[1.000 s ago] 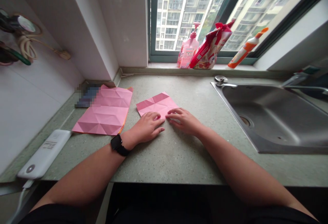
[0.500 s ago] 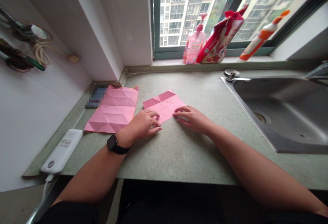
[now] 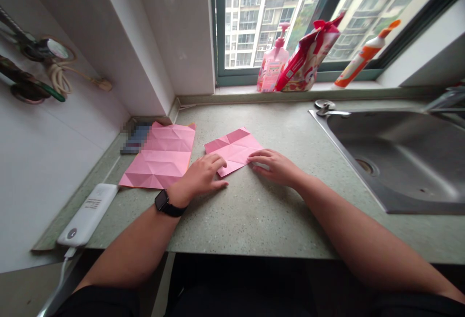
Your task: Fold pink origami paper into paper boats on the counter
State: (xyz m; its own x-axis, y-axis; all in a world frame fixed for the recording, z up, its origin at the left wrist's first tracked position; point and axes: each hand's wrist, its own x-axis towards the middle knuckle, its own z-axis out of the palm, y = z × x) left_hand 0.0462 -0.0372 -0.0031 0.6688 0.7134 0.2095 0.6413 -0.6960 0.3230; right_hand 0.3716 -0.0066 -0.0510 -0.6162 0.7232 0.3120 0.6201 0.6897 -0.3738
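Pressing pink paper (image 3: 234, 147) onto desk (image 3: 254, 210) with left hand (image 3: 201, 176) and right hand (image 3: 278, 167), fingers flat, now slid apart along the fold.

Pixelated thing (image 3: 135, 138): blurred, not identifiable.
Sink (image 3: 407, 162): cut off by right edge.
Folded pink paper (image 3: 232, 147): near edge hidden under fingers (image 3: 217, 162).

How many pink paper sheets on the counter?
2. A small folded sheet at centre, under the left hand and right hand; a larger creased sheet to its left. An orange edge under it suggests more may be hidden.
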